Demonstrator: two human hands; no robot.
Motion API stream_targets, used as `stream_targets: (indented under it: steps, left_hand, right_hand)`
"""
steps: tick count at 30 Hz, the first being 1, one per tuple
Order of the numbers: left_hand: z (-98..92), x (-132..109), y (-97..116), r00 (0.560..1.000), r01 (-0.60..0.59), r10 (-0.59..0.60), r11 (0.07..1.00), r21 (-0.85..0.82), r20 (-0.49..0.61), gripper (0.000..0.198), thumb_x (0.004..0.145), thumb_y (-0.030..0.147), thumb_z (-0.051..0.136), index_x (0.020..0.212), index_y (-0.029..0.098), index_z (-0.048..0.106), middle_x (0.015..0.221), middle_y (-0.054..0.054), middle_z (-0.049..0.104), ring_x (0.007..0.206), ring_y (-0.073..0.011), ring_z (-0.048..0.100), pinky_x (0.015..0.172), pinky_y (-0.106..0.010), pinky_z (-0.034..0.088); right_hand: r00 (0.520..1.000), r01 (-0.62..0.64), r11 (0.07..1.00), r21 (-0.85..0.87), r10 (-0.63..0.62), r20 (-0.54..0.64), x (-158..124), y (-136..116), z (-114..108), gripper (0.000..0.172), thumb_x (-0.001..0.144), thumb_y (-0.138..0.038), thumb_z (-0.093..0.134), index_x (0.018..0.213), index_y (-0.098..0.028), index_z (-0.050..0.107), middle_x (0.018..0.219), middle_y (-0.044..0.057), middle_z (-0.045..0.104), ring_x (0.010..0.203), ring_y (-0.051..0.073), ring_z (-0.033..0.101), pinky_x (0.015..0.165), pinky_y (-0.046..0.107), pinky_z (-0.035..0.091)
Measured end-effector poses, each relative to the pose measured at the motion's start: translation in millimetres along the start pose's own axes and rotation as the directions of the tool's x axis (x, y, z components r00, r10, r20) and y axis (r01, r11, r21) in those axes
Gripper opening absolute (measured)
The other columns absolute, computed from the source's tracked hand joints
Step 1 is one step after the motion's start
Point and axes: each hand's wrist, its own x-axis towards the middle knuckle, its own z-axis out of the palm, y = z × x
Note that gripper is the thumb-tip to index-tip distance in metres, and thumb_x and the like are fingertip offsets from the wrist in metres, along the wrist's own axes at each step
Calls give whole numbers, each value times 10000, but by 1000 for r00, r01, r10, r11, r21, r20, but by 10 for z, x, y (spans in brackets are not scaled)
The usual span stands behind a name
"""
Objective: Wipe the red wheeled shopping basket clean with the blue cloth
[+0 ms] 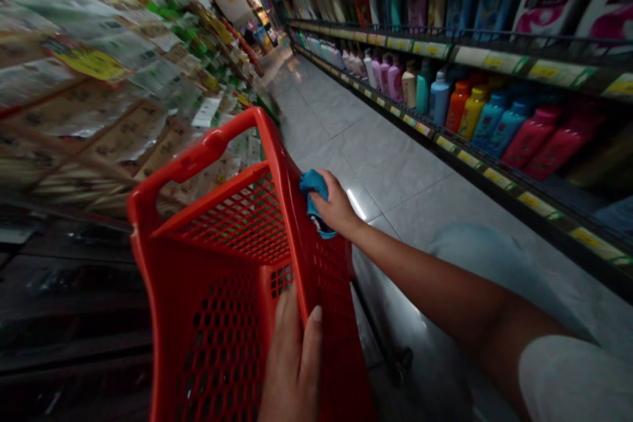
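Note:
A red plastic shopping basket with mesh walls and a raised handle stands in front of me in a shop aisle. My left hand grips its near rim, fingers inside and thumb outside. My right hand is closed on a blue cloth and presses it against the basket's right rim, near the handle post. My right arm reaches in from the lower right.
Shelves on the right carry rows of coloured bottles with yellow price tags. Packaged goods fill the racks on the left, blurred. The pale tiled floor runs away between them. My knee shows at the right.

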Motion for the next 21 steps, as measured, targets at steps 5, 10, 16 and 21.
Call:
stream_targets:
  steps: [5,10,16,21]
  left_hand:
    - [-68,30,43,1000,5,-5,999,49,5,518,962,429,541,1476,396,489,1540,-27,526,1409,-269,518,1152,-475,488]
    - [-135,60,43,989,-147,142,981,123,46,570,959,395,554,1516,381,434,1509,-39,560,1379,-269,550,1118,-431,521]
    - [-197,1,54,947,-308,272,920,242,171,659,977,323,515,1591,360,277,1543,-35,525,1375,-244,557,1060,-356,557]
    - [-234,-20,73,906,-416,365,857,303,213,677,962,328,530,1588,386,277,1545,-11,519,1325,-231,600,1032,-317,556]
  right_hand:
    - [918,-397,910,-123,394,-45,-131,314,-70,332,841,-77,498,1140,-167,611,1099,89,719,1054,231,671,995,395,502]
    - [998,-54,998,-29,54,-13,-4,-16,-137,392,830,-171,570,1220,-200,603,1179,49,710,1116,206,655,1036,345,480]
    - [984,75,994,83,-60,-170,165,-118,-274,397,764,-238,575,1156,-218,632,1075,42,732,985,219,672,964,363,512]
    - [930,-239,968,68,249,-269,16,296,-568,294,734,-309,533,977,-184,640,778,18,688,746,221,640,763,349,539]
